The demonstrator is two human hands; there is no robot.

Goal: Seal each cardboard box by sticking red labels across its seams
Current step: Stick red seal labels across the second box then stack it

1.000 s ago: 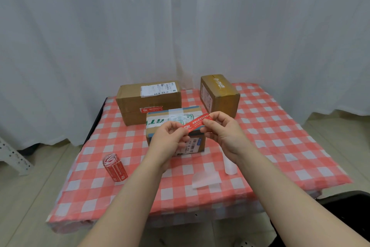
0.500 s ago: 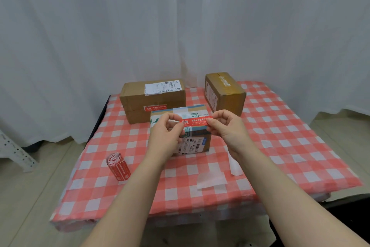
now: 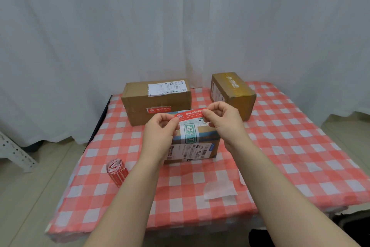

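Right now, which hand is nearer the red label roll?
Left. The left hand, pinching a red label, is beyond and right of the red label roll; the right hand is farther right.

Soft, even light fills the scene, bright and flat, and the white curtain (image 3: 180, 26) at the back is evenly lit. Shadows are faint: a pale one lies at the foot of the near cardboard box (image 3: 192, 150), and a darker band sits under the front edge of the surface (image 3: 300, 146). Focus is fair at the centre, yet the fine print on the red label (image 3: 189, 115) is smeared. The wide lens bows the floor (image 3: 30, 196) and the surface's edges, and the corners look soft.
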